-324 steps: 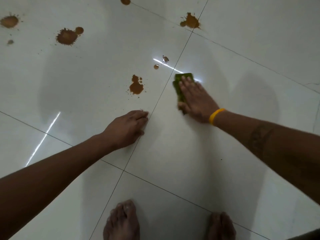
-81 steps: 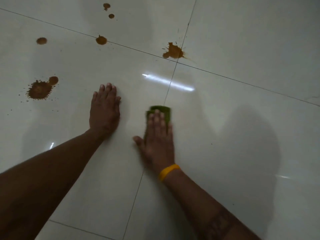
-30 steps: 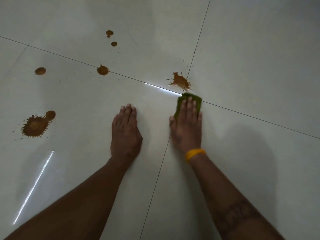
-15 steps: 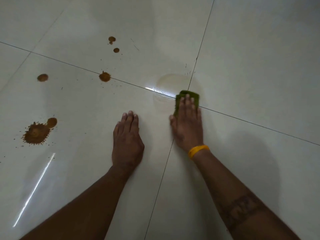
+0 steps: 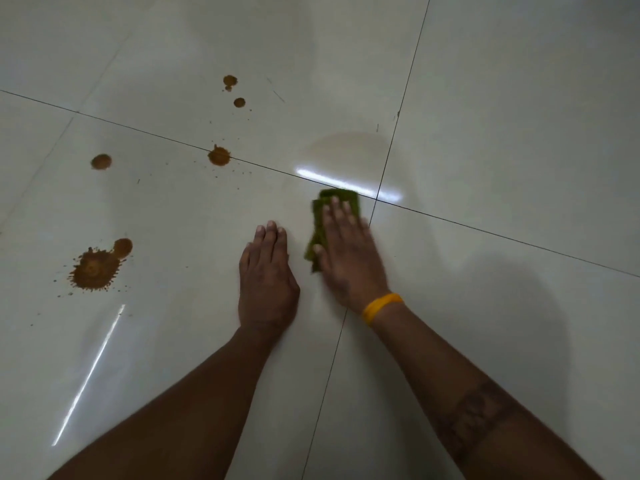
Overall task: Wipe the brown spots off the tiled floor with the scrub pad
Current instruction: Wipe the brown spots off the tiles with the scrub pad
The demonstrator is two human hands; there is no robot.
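Pale glossy tile fills the view, and nearest on it the left hand (image 5: 266, 275) lies flat, fingers straight and together, holding nothing and serving as a prop for the body's weight. Just to its right, the right hand (image 5: 349, 258), with a yellow wristband (image 5: 382, 306) on the wrist, presses the green scrub pad (image 5: 327, 216) down with straight fingers laid over it; the pad peeks out past the fingertips and along the thumb side, close to where the grout lines (image 5: 375, 199) cross. Beyond the pad a dull damp patch (image 5: 346, 150) shows no brown in it, so that bit looks done to me. To do this step well, I would keep the palm flat so the whole pad bears on the tile, and carry the stroke leftward toward the nearest spot on the grout line (image 5: 219, 156), working from its edge inward so the brown does not smear outward. The grout groove will likely hold colour, so short strokes along the line should help. The big splash (image 5: 94, 268) at near left, with its fine spatter, probably needs several passes and perhaps a turned pad face. Farther off wait the round spot (image 5: 101, 161) at left and the two small spots (image 5: 234, 91) on the far tile.
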